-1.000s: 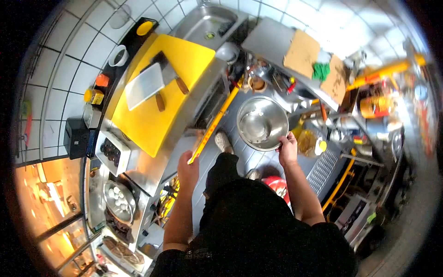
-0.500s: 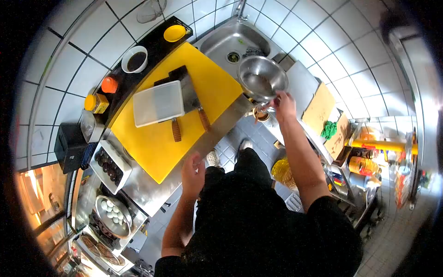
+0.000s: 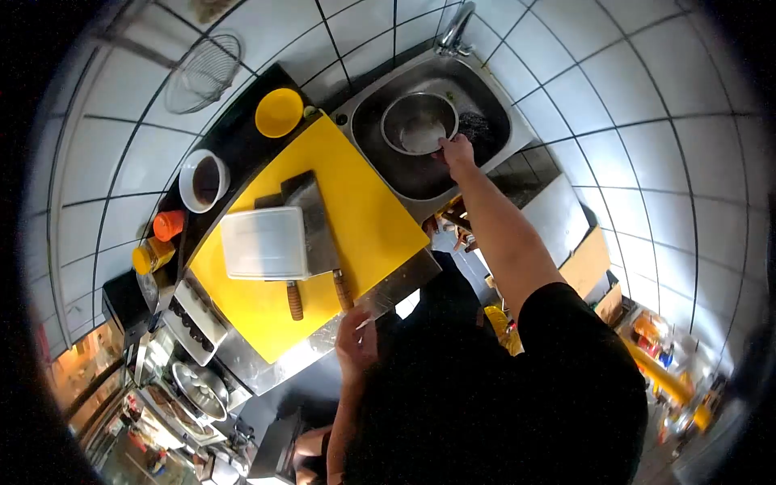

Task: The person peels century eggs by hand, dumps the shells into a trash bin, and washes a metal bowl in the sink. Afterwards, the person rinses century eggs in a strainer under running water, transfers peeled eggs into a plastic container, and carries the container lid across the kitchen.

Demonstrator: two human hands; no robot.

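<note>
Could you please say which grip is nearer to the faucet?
Right. Right grip holds the bowl short of the faucet; left grip is farther back, by the counter.

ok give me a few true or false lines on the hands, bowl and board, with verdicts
1. The right hand grips the metal bowl by its rim. True.
2. The left hand is on the bowl too. False: it is apart from the bowl, near a brown handle.
3. A pale container is on the yellow board. True.
4. The wire strainer is inside the bowl. False: it is up by the tiled wall.
</note>
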